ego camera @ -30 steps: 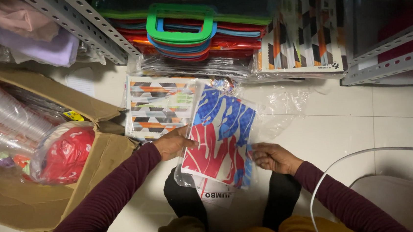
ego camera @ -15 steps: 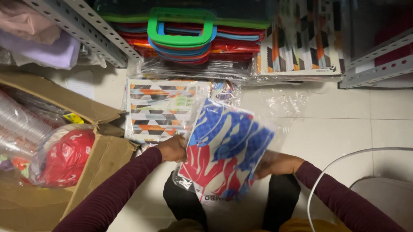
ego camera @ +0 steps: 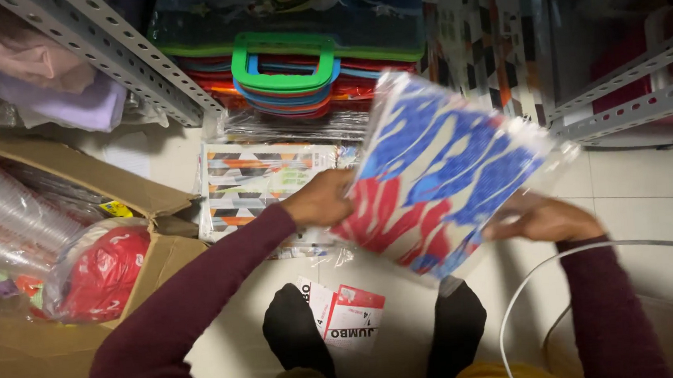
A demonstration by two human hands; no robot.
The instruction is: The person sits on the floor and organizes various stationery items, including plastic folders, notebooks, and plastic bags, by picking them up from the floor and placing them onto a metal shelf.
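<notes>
Both my hands hold a flat pack in clear plastic (ego camera: 439, 173), printed with blue and red leaf shapes on white. My left hand (ego camera: 321, 198) grips its left edge. My right hand (ego camera: 543, 219) grips its lower right edge. The pack is raised off the floor and tilted toward the right, in front of the shelf. Under it on the tiled floor lies a pack with a black, orange and white geometric print (ego camera: 260, 179). A red and white card (ego camera: 342, 315) lies between my feet.
An open cardboard box (ego camera: 69, 346) at the left holds a red item in a bag (ego camera: 103, 271) and stacked clear cups (ego camera: 2, 207). Metal shelving (ego camera: 126, 61) stands behind, with coloured handled bags (ego camera: 287, 65). A white cable (ego camera: 521, 294) curves at the right.
The blue and red pack has been lifted from above my lap and swung up and to the right. Both hands moved with it, uncovering the red and white card on the floor.
</notes>
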